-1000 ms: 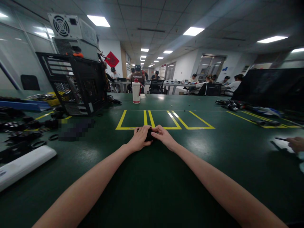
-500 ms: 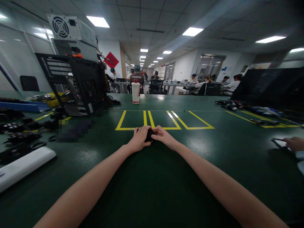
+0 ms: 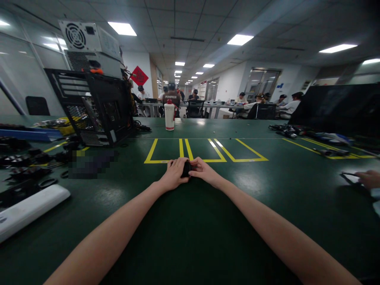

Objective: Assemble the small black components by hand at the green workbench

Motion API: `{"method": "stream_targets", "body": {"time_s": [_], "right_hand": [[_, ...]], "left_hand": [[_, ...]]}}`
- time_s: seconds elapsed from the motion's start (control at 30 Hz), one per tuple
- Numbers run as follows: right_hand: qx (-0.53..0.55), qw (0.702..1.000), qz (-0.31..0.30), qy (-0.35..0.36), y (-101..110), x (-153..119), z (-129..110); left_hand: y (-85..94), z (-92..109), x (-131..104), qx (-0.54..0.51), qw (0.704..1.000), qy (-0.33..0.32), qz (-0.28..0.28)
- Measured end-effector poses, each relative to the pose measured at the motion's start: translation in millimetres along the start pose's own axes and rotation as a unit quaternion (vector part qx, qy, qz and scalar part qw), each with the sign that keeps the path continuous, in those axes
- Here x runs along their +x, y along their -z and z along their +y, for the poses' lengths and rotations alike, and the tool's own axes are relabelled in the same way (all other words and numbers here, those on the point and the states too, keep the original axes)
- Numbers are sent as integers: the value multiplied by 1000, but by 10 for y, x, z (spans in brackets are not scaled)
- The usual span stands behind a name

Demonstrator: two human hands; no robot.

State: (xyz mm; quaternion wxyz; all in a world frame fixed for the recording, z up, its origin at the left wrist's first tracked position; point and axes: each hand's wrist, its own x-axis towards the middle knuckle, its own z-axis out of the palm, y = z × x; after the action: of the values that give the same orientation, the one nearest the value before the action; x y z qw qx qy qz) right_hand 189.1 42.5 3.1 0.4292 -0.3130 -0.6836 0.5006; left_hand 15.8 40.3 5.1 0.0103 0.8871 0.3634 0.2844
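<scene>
A small black rounded object (image 3: 186,169) is held between my two hands, just in front of the yellow tape outlines on the green table (image 3: 190,221). My left hand (image 3: 175,173) is closed around its left side, with the fingers over its top. The thumb and fingers of my right hand (image 3: 202,171) pinch its right side. My fingers cover much of the object, so its exact kind cannot be made out.
A black computer case (image 3: 97,107) with power supplies (image 3: 89,37) on top stands at left. Nearer lie black parts (image 3: 26,158) and a white bar-shaped object (image 3: 32,211). A white bottle (image 3: 170,115) stands at the back. Another person's hand (image 3: 368,179) holds something thin at right.
My hands and the black object stay almost in place. The other person's hand at right has shifted slightly, and the thin thing in it has tilted.
</scene>
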Motion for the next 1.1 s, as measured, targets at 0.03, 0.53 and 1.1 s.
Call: {"method": "stream_targets", "body": {"time_s": [0.03, 0.53, 1.1], "right_hand": [[-2, 1000, 0, 1, -8, -8, -11], [1, 999, 24, -30, -3, 33, 26], [8, 999, 25, -40, -17, 19, 10]], "left_hand": [[1, 2, 1, 0, 1000, -1, 1], [11, 0, -4, -9, 1000, -6, 1], [8, 4, 3, -4, 1000, 0, 1]]}}
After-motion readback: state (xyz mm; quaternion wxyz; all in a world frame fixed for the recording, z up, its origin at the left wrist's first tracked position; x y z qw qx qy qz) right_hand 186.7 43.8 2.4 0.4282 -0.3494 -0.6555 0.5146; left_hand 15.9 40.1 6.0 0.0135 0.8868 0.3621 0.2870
